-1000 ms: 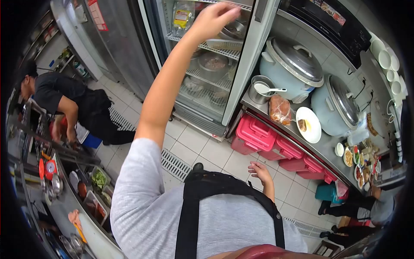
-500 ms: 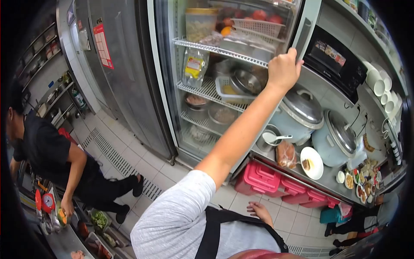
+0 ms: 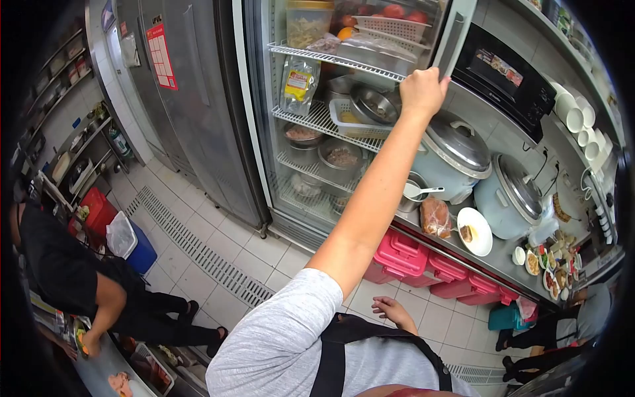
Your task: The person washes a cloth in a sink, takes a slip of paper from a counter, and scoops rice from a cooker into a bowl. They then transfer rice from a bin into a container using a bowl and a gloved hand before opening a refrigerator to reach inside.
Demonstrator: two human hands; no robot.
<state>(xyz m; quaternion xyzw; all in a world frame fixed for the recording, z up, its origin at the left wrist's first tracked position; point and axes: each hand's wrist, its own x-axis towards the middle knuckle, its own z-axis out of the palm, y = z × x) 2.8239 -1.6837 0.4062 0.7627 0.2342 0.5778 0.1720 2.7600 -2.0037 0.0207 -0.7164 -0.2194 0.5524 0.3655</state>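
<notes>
My left hand is raised high, arm stretched up and across, and its fingers are closed around the edge of the fridge door, right at the upright handle strip. The door stands above and just beyond my knuckles, its edge running up out of the top of the view, so the part I grip sits at the tips of my fingers rather than deep in the palm.

My right hand hangs low in front of my apron, fingers loose and spread, holding nothing, well apart from the door.

Just left of my raised hand are the wire shelves inside the glass-fronted fridge, carrying a steel bowl, a white basket and a hanging yellow-labelled packet. Just right of my wrist and below it stands a pale blue rice cooker, with a second one beside it on the steel counter, near a white plate. Pink crates sit under that counter. Far to the left, another person in black bends over a prep counter.
</notes>
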